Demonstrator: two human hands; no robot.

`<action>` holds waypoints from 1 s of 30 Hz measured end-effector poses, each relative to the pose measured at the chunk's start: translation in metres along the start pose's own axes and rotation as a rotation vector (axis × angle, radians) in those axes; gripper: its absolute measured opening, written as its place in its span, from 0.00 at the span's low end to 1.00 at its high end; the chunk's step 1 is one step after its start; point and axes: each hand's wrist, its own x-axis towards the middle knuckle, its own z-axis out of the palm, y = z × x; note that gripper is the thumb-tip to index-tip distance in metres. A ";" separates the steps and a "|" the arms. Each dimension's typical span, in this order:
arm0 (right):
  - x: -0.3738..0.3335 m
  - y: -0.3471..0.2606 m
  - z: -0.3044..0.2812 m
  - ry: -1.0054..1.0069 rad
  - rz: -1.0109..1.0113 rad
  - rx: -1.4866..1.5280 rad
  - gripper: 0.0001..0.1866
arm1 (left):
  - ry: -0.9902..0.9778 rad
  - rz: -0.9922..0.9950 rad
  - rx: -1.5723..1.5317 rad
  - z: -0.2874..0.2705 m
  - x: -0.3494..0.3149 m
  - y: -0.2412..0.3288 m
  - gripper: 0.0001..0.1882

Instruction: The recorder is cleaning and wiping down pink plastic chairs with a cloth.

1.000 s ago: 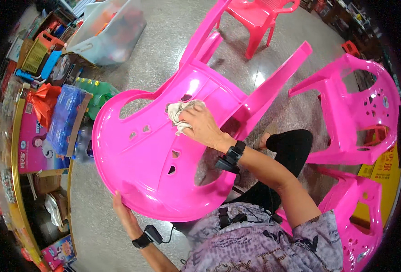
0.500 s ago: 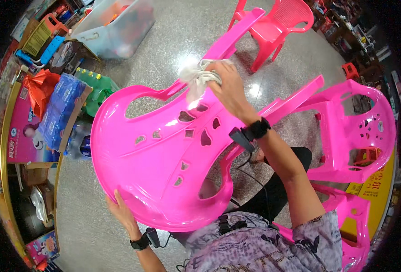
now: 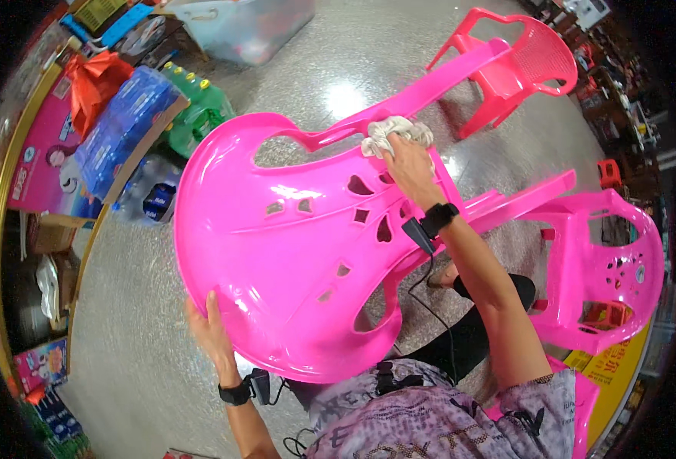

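A glossy pink plastic chair lies tilted in front of me, its broad curved back nearest and its armrests pointing away to the upper right. Heart-shaped and small square cut-outs run through the backrest. My right hand presses a crumpled whitish cloth against the chair near the base of the far armrest. At the lower left, my left hand grips the rim of the backrest, thumb on the upper face; its other fingers are partly hidden behind the edge.
A second pink chair stands at the right, with part of another below it. A small red chair is at the upper right. Wrapped blue packs, green bottles and a clear plastic bin line the left and far side.
My right hand and the cloth have shifted from the far armrest down toward the seat area beside it. My left hand still holds the rim. The whole view has turned somewhat.
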 end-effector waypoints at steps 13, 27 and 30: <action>-0.008 -0.154 0.011 -0.112 -0.286 -0.031 0.08 | 0.011 -0.021 -0.103 0.003 0.000 -0.008 0.09; -0.084 -0.238 0.017 -0.100 -0.828 0.348 0.10 | 0.049 0.130 -0.111 0.008 0.005 -0.017 0.11; -0.109 -0.230 0.003 -0.111 -0.926 0.327 0.11 | 0.017 0.069 -0.135 0.005 0.004 -0.022 0.11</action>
